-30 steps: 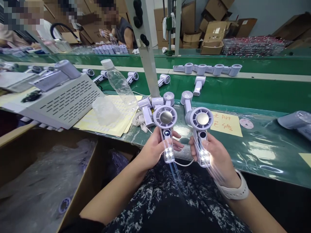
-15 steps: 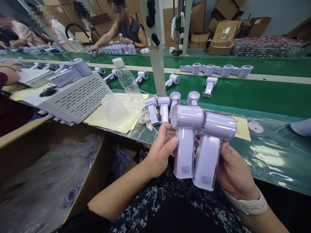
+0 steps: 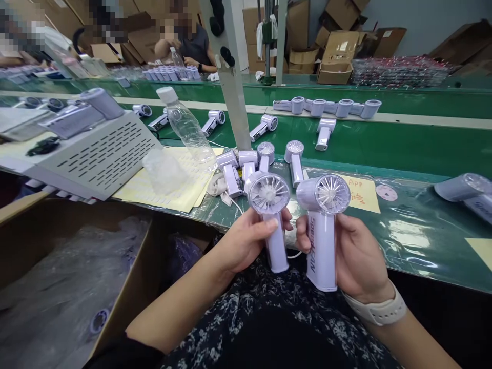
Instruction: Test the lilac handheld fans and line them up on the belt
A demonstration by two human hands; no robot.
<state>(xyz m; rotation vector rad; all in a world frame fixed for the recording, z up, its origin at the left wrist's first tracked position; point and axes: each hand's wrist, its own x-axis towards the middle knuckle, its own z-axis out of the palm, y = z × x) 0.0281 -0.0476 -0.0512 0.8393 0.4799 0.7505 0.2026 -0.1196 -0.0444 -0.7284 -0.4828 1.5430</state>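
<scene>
My left hand (image 3: 249,238) is wrapped round the handle of a lavender handheld fan (image 3: 277,248), whose round finned end faces me. In my right hand (image 3: 359,256) is a second lavender handheld fan (image 3: 323,251), held upright with dark lettering along its handle. The two fans are apart, side by side above my lap. Clear film seems to cover both. Just beyond them, several more lavender fans (image 3: 295,163) lie on the bench edge, close to a white cable.
A slotted grey metal box (image 3: 111,154) stands left, with a tilted plastic bottle (image 3: 186,125) beside it on yellow sheets. Lower left is an open carton (image 3: 126,302) holding clear bags. Fans lie along the green conveyor (image 3: 415,148). A metal post (image 3: 232,92) rises ahead; a person (image 3: 194,46) sits opposite.
Both fans have turned so their round finned ends face me, and they have moved apart. My view has shifted slightly right. The person opposite has drawn an arm back from the belt.
</scene>
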